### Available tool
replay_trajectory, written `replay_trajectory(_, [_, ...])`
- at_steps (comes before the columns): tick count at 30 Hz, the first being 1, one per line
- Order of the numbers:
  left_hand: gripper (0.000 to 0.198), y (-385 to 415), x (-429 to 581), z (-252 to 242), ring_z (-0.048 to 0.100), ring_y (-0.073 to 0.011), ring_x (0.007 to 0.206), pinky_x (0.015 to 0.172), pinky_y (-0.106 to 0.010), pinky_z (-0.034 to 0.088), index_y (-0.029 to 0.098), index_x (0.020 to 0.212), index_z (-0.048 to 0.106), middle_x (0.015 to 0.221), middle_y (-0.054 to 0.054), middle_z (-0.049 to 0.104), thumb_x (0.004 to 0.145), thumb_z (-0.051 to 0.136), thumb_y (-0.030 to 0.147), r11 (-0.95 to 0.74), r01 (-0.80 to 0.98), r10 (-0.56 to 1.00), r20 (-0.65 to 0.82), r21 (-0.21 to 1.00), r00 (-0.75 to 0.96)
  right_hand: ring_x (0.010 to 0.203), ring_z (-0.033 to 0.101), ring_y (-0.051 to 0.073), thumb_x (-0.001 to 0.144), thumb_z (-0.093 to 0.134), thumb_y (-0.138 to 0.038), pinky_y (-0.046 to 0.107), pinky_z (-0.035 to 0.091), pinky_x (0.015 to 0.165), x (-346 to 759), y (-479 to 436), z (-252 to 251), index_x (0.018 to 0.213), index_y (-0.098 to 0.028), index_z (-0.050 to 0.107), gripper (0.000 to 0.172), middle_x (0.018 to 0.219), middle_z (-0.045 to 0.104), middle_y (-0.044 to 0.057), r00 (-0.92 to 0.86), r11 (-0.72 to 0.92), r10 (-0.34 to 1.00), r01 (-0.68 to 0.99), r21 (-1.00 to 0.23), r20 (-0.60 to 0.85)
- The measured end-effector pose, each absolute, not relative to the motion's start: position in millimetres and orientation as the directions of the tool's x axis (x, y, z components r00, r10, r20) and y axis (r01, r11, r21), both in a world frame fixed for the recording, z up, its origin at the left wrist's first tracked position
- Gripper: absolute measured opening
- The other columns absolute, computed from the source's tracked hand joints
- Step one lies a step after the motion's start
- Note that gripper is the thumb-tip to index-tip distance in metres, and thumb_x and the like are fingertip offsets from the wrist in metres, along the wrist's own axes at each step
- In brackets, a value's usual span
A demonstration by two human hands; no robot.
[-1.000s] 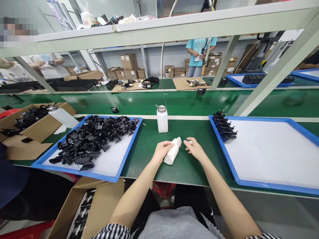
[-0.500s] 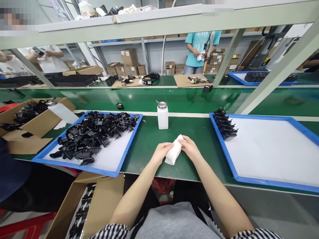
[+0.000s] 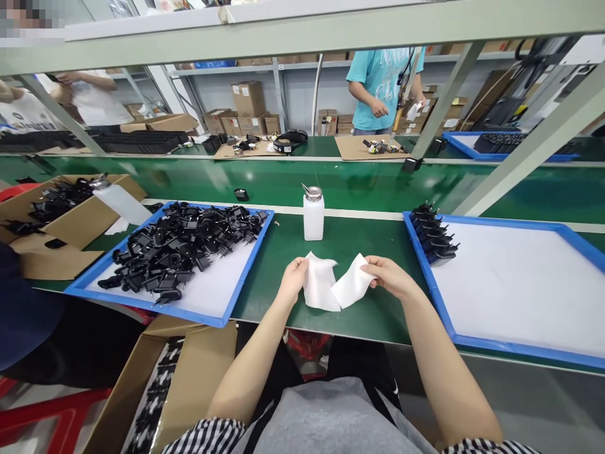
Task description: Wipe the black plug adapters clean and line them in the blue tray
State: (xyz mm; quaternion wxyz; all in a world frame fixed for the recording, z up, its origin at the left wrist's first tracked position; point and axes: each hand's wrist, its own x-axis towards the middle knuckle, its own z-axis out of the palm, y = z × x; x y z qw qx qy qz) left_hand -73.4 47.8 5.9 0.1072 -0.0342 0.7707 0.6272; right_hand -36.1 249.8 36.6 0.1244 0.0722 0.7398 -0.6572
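My left hand (image 3: pixel 293 277) pinches the upper left edge of a white tissue (image 3: pixel 321 284). My right hand (image 3: pixel 385 276) grips the other part of the white tissue (image 3: pixel 352 284) by its upper right corner. The two parts spread apart at the top and meet low in the middle; I cannot tell whether they are still joined there. Just beyond the tissue stands a white pump bottle (image 3: pixel 313 217) with a metal top, upright on the green table (image 3: pixel 278 265). Neither hand touches it.
Left is a blue-rimmed tray (image 3: pixel 236 287) heaped with black plug adapters (image 3: pixel 174 246). A second blue-rimmed tray (image 3: pixel 520 277) at right holds a row of adapters (image 3: pixel 432 236). Cardboard boxes (image 3: pixel 203 359) sit left and below. A person in a turquoise shirt (image 3: pixel 385 88) stands across the bench.
The folded tissue has been opened out or torn into two parts. My hands have moved apart, left hand to the left, right hand to the right. The view has shifted slightly.
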Motion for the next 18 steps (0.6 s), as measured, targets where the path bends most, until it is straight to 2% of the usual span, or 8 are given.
replay_trajectory(3, [0.018, 43.7, -85.1, 4.7, 0.051, -0.0132, 0.057, 0.053, -0.022, 0.037, 0.016, 0.059, 0.046, 0.059, -0.001, 0.052, 0.072, 0.038, 0.025, 0.417, -0.139, 0.068, -0.183, 0.898, -0.981, 0.039, 0.034, 0.006, 0.061, 0.048, -0.025, 0.02, 0.03, 0.04, -49.6, 257.8, 32.1, 0.058, -0.017, 0.049, 0.009, 0.047, 0.042, -0.004, -0.959, 0.418, 0.013, 0.263, -0.87, -0.284])
replay_trajectory(5, [0.014, 40.8, -90.2, 5.7, 0.054, -0.0186, 0.067, 0.061, -0.027, 0.038, 0.016, 0.059, 0.048, 0.064, -0.004, 0.055, 0.069, 0.041, 0.021, 0.558, -0.101, 0.062, -0.163, 0.824, -0.985, 0.039, 0.036, 0.008, 0.058, 0.047, -0.019, 0.021, 0.029, 0.041, -58.5, 261.7, 26.9, 0.054, -0.017, 0.049, 0.004, 0.045, 0.042, -0.004, -0.962, 0.515, 0.096, 0.269, -0.814, -0.257])
replay_trajectory(7, [0.01, 38.2, -91.5, 7.7, 0.054, -0.0248, 0.075, 0.066, -0.034, 0.038, 0.016, 0.065, 0.051, 0.069, -0.008, 0.057, 0.069, 0.043, 0.019, 0.682, -0.079, 0.042, -0.146, 0.727, -0.988, 0.043, 0.04, 0.01, 0.055, 0.048, -0.015, 0.022, 0.03, 0.044, -64.1, 264.2, 22.1, 0.051, -0.018, 0.049, 0.005, 0.047, 0.045, -0.003, -0.962, 0.57, 0.166, 0.273, -0.775, -0.216])
replay_trajectory(10, [0.018, 34.8, -88.2, 10.3, 0.054, -0.0304, 0.08, 0.069, -0.041, 0.036, 0.014, 0.084, 0.052, 0.081, -0.015, 0.058, 0.07, 0.04, 0.017, 0.811, -0.069, 0.003, -0.123, 0.581, -0.992, 0.052, 0.046, 0.014, 0.054, 0.05, -0.016, 0.023, 0.033, 0.05, -65.0, 264.8, 18.2, 0.049, -0.019, 0.051, 0.006, 0.05, 0.049, -0.001, -0.963, 0.633, 0.219, 0.263, -0.728, -0.158])
replay_trajectory(14, [0.025, 28.8, -82.8, 10.2, 0.055, -0.0317, 0.079, 0.067, -0.042, 0.038, 0.012, 0.093, 0.05, 0.082, -0.018, 0.058, 0.073, 0.038, 0.017, 0.894, -0.056, -0.005, -0.114, 0.444, -0.993, 0.06, 0.05, 0.016, 0.056, 0.049, -0.017, 0.025, 0.035, 0.055, -60.0, 261.6, 19.7, 0.052, -0.02, 0.051, 0.005, 0.054, 0.052, -0.001, -0.969, 0.666, 0.227, 0.227, -0.711, -0.097])
replay_trajectory(18, [0.027, 19.4, -80.7, 10.8, 0.056, -0.0296, 0.077, 0.067, -0.04, 0.039, 0.012, 0.097, 0.05, 0.079, -0.016, 0.059, 0.076, 0.034, 0.018, 0.923, -0.045, -0.013, -0.085, 0.382, -0.996, 0.061, 0.051, 0.016, 0.062, 0.044, -0.023, 0.025, 0.036, 0.056, -56.8, 258.8, 26.2, 0.058, -0.019, 0.048, 0.007, 0.061, 0.054, 0.0, -0.974, 0.654, 0.223, 0.179, -0.735, -0.039])
